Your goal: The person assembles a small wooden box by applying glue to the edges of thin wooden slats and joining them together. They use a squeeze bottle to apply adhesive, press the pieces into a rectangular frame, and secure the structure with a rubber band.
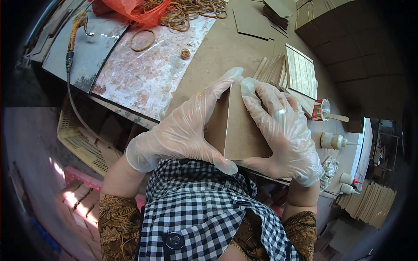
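In front of me, close to the table's front edge, is a piece made of thin brown fibreboard panels [248, 130] that meet along a pale straight edge. My left hand [183, 126], in a clear thin glove, grips its left side, with the thumb at the near end and the fingers at the far end. On the other side my right hand [283, 130], gloved the same way, clasps it, fingers over the far part and thumb along the near edge. Both palms hide much of the piece, so its full shape cannot be made out.
Rubber bands [187, 13] lie by a red plastic bag [135, 8] at the back. Thin wooden boards [300, 71] stand beyond my right hand, near a glue can with a stick [322, 111] and a squeeze bottle [335, 141]. A hooked hose tool [74, 39] lies far left, above a yellow crate [82, 143].
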The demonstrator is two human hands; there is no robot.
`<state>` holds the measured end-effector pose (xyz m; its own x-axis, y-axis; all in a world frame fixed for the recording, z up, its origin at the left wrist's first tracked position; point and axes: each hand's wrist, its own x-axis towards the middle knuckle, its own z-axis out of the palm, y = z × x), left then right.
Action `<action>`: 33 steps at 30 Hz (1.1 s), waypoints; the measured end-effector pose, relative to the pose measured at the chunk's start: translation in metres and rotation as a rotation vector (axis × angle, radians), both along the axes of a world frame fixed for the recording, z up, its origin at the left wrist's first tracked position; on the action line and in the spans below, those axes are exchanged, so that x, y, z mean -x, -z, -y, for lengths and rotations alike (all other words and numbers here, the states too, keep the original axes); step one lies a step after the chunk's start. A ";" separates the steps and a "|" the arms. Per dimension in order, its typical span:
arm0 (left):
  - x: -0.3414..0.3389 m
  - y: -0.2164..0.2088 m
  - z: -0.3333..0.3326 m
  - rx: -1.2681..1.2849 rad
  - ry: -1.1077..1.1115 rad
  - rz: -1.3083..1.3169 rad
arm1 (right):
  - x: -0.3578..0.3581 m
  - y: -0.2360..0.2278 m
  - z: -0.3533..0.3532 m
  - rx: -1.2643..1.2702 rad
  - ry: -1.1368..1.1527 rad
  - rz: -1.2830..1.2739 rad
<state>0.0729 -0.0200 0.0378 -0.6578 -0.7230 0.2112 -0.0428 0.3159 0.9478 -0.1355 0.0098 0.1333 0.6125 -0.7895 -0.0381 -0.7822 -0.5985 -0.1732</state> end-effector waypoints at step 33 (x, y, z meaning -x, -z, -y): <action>0.061 -0.092 0.002 0.529 0.161 0.831 | 0.059 0.120 -0.065 0.078 0.303 1.231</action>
<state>0.0114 -0.0216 0.1298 -0.8246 -0.5583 -0.0916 -0.5484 0.7492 0.3714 -0.1943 0.0753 0.0138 0.0053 -0.8780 0.4786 -0.2370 -0.4661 -0.8524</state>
